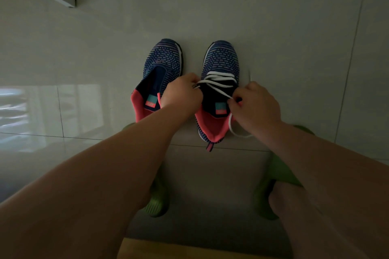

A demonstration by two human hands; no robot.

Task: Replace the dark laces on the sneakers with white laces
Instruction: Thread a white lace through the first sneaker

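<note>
Both grips pinch white lace (214, 85) | left hand (181, 92) | right hand (255, 105) | right sneaker (220, 63)

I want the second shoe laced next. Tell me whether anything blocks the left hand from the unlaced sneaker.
Nothing visible does. The left hand pinches the white lace on the laced blue knit sneaker, right beside the unlaced blue knit sneaker with pink lining, whose open top is uncovered.

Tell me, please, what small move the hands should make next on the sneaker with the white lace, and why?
Probably pull both ends snug. The left hand and right hand each pinch the white lace, whose rows look loose across the right sneaker, with slack trailing on the floor.
</note>
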